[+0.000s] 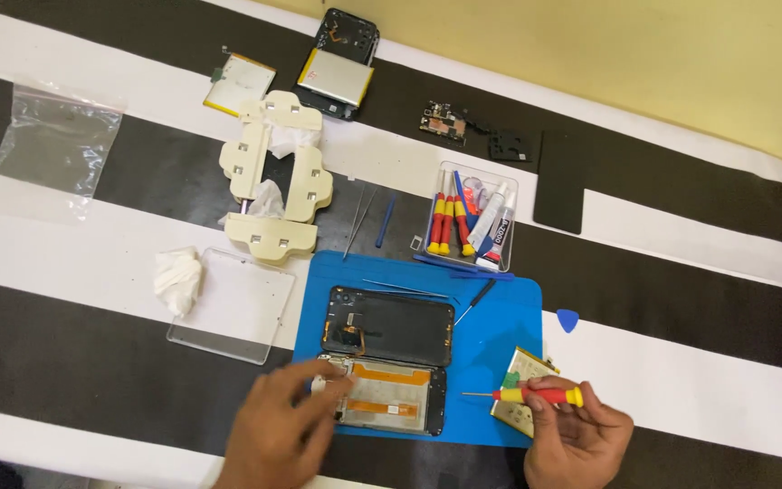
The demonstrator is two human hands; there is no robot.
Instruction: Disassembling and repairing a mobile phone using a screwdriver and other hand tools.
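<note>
Black and white stripes run across the surface [681, 389], with a blue rubber work mat [500, 344] lying near its front edge. On the mat sits an opened black phone chassis with an orange flex cable [386, 394], and just behind it, touching, a detached black back cover [391, 326]. The left hand [278, 430] rests on the chassis' left end, fingers [323, 385] curled loosely around its corner and steadying it rather than gripping. The right hand [581, 439], at the mat's right front corner, pinches a red-and-yellow-handled precision screwdriver [536, 395] between thumb and fingertips, its shaft pointing left toward the chassis; a flat yellowish battery [519, 398] lies under it. To work well, I judge the left hand should press the chassis flat while the driver tip seats squarely and upright in a screw head before turning, staying off the orange flex. A clear tray of spare tools [471, 217] stands behind the mat.
</note>
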